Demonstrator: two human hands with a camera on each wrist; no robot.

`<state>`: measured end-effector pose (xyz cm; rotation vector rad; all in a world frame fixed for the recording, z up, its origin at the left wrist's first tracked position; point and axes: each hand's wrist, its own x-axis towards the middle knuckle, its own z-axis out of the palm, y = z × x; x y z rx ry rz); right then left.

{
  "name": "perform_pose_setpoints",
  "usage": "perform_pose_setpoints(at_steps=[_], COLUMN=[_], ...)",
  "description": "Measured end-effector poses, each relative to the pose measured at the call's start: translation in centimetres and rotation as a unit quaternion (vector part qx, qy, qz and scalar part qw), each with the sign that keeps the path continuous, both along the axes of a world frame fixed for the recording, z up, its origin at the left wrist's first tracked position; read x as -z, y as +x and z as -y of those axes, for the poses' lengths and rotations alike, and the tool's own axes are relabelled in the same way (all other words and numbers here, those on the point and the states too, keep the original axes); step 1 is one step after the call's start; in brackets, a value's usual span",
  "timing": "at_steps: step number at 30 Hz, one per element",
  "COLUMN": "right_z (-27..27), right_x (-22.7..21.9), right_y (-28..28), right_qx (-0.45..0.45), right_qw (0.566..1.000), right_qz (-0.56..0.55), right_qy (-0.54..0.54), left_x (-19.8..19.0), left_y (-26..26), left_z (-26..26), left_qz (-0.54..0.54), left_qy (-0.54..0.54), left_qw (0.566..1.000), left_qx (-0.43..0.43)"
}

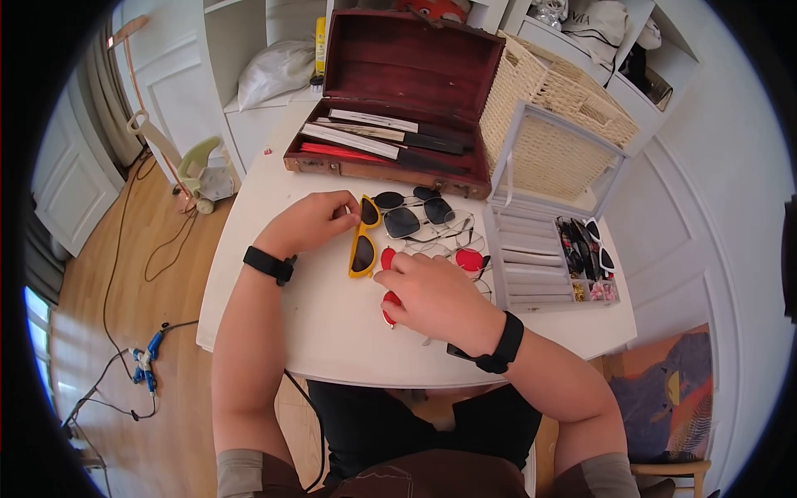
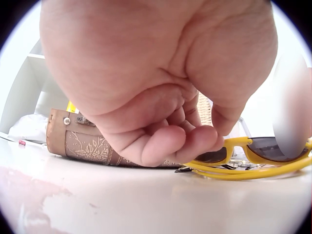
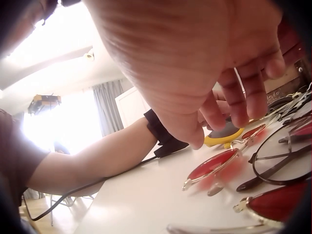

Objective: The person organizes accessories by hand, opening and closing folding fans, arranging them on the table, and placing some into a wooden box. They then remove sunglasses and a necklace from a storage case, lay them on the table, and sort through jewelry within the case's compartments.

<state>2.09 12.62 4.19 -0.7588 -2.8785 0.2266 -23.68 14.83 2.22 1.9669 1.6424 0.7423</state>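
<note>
A pair of yellow-framed sunglasses with dark lenses lies on the white table, turned lengthwise toward the person. My left hand pinches its far end between thumb and fingers; the left wrist view shows the fingertips at the yellow frame. Over a pair of round red-lensed glasses hovers my right hand, covering part of them. Its fingers are loosely bent and hold nothing. In the right wrist view the thumb and fingertips hang above a gold-rimmed red lens.
More glasses lie behind and beside the right hand, among them dark square sunglasses and another red lens. An old wooden chest holding folded fans stands at the back. To the right is a lidded grey display case with sunglasses and trinkets.
</note>
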Motion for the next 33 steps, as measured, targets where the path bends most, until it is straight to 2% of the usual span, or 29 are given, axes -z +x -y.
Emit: perform_pose_setpoints(at_steps=[3,5,11,18,22,25,27,29,30,32,33], right_z=[0.2,0.1,-0.4,0.4,1.5,2.6,3.1,3.4,3.4,3.0,2.9], right_x=[0.9,1.4,1.8,0.2,-1.9,-3.0,-3.0,-2.2,-1.4,0.7,1.1], right_y=[0.4,0.6,0.5,1.7,5.3,9.5,12.8,16.0,18.1,21.4,22.1], right_qx=[-0.02,-0.033,-0.014,0.003,0.007,0.046,0.085,0.141,0.141,0.249,0.256], right_qw=[0.999,0.999,0.998,0.999,0.995,0.987,0.978,0.961,0.961,0.933,0.932], right_qz=[0.02,-0.01,-0.017,0.004,-0.09,-0.145,-0.174,-0.213,-0.216,-0.239,-0.235], right_qy=[0.027,0.041,0.051,0.049,0.038,0.051,0.075,0.102,0.101,0.1,0.105], left_x=[-0.2,-0.4,0.0,-0.8,-0.9,-1.0,-1.1,-1.0,-0.9,-0.3,0.1], left_y=[0.0,0.2,0.2,0.4,-0.1,-0.2,-0.5,-1.0,-1.3,-2.3,-2.9], left_z=[0.1,0.2,0.0,0.3,0.3,0.1,0.1,-0.2,-0.4,-0.7,-1.0], left_qz=[0.007,0.013,0.006,0.005,0.047,0.086,0.108,0.193,0.19,0.249,0.235], left_qy=[-0.004,-0.021,-0.01,0.007,0.081,0.142,0.169,0.21,0.21,0.23,0.236], left_qw=[1.0,1.0,1.0,1.0,0.994,0.982,0.973,0.946,0.946,0.924,0.925], left_qx=[0.002,-0.003,-0.004,-0.012,-0.057,-0.091,-0.112,-0.156,-0.156,-0.177,-0.183])
